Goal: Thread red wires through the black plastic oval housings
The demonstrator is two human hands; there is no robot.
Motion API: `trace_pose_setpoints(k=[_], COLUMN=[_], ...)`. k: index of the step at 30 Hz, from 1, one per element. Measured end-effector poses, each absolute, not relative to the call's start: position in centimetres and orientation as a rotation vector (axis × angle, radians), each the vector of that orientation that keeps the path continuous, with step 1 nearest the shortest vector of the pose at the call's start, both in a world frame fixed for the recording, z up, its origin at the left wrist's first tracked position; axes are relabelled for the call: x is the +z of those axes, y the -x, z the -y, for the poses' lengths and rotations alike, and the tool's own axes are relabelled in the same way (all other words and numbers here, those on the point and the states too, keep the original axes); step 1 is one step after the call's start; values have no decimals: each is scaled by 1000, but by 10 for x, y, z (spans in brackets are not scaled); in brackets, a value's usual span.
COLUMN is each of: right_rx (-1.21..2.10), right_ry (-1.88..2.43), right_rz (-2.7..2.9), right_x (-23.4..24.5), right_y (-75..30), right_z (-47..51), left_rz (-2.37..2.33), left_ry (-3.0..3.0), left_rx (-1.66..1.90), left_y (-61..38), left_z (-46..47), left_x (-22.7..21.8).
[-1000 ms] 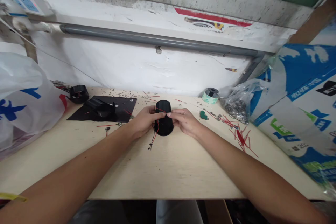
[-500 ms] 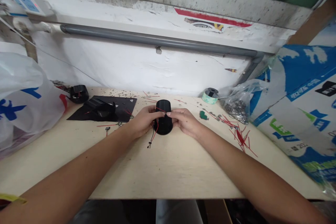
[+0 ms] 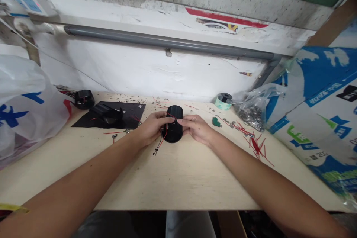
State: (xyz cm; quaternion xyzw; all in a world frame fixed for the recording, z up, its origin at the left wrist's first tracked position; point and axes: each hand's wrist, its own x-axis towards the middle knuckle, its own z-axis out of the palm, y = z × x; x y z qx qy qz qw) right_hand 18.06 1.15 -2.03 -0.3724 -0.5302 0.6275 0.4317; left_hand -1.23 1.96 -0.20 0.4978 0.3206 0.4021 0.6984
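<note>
Between my two hands is a black plastic housing [image 3: 173, 134], long and rounded at its near end. My left hand [image 3: 153, 127] grips its left side, thumb lying across the top. From the right, my right hand [image 3: 196, 128] closes on the opposite side, and both thumb tips nearly meet at the middle of the housing. A thin red wire [image 3: 166, 132] runs over the housing by the left thumb. Red and black leads with a small dark end piece [image 3: 155, 151] hang off its near left side. Whatever lies under the thumb tips is too small to make out.
Another black housing [image 3: 107, 113] lies on a black sheet [image 3: 134, 113], with a third housing [image 3: 84, 99] behind it. Cut red wires [image 3: 256, 145], a green piece [image 3: 215, 122], a solder-like spool [image 3: 224, 101] and a bag of metal parts [image 3: 252, 113] sit rightward. A white bag [image 3: 25, 108] borders the left.
The housing has tilted slightly in my hands, and its dangling leads have swung a little to the left. Both hands keep their hold in nearly the same place.
</note>
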Motion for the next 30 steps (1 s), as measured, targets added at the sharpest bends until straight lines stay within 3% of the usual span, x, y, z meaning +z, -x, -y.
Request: trace_pose_setpoints(k=[30], right_rx=[1546], right_ry=[919], right_rz=[1304], right_x=[-18], right_y=[-180], right_z=[-10], left_rz=[-788], left_ry=[-1212], left_rx=[883], left_y=[12], left_z=[-19], left_x=[-3])
